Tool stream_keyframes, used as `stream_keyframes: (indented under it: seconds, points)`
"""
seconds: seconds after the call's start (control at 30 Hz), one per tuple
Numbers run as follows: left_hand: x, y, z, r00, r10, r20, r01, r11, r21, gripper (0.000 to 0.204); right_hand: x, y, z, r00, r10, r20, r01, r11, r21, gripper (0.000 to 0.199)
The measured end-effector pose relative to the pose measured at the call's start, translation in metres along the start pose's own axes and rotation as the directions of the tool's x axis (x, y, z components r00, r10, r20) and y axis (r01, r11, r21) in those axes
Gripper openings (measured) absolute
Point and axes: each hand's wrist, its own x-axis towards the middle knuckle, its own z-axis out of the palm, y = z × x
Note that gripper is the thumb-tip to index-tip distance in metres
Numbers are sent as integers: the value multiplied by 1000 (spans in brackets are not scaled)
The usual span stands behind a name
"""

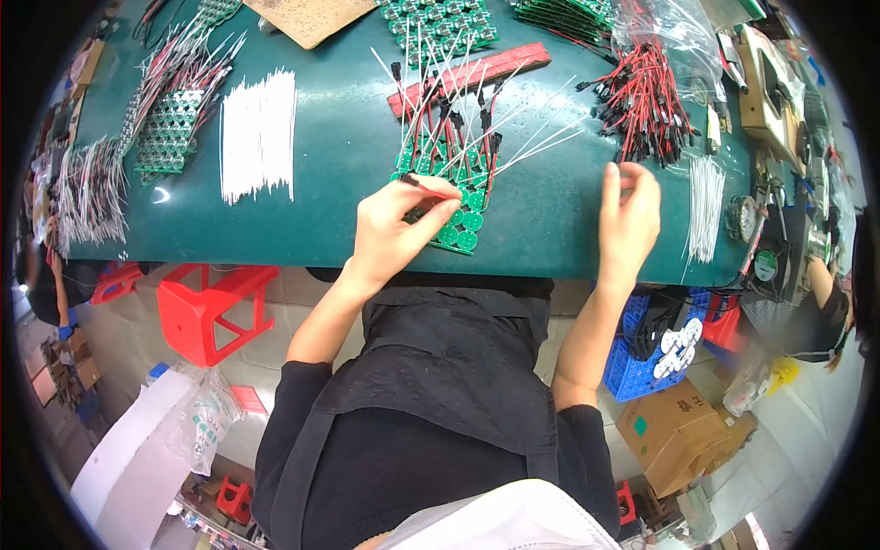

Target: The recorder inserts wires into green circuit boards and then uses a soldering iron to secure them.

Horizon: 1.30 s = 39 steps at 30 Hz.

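My left hand (396, 223) is closed, pinching a short red and black wire lead (433, 190) with a black connector. It is held over a green circuit board panel (446, 236) of round sections. Several red and black leads with black connectors (496, 142) stand up from the panel's far part, among thin white cable ties (550, 142). Underneath the far ends of these lies a red bar (513, 62). My right hand (631, 220) is apart from the panel, at the near edge of a pile of red and black leads (649, 101). Its thumb and fingers are bent and slightly apart, with nothing visible between them.
White cable ties lie in a wide bundle (258, 137) at left and a smaller bundle (705, 206) at right. Wired green panels (170, 128) sit at far left; more panels (438, 26) lie at the back. Below the table are a red stool (206, 316) and a blue crate (632, 371).
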Motion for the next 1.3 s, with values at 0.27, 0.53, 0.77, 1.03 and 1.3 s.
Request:
stream_keyframes:
  seconds: [0.27,0.53,0.77,1.03,1.3]
  points:
    - [1,-7,6,997,-80,3,80,997,-6,12,2,24,10,994,48,103,-39,996,-83,21]
    - [0,-10,8,999,-43,-14,44,999,24,13,-15,21,0,988,106,110,-113,992,62,15]
    - [-2,-9,15,997,15,-75,-7,995,103,12,-33,20,-6,971,201,131,-234,913,334,14]
    - [0,-9,18,964,262,-36,-234,910,342,18,-56,26,-22,923,234,306,-374,734,567,9]
    - [3,-7,19,970,243,-27,-223,924,310,20,-84,1,-33,647,-54,761,-623,537,568,10]
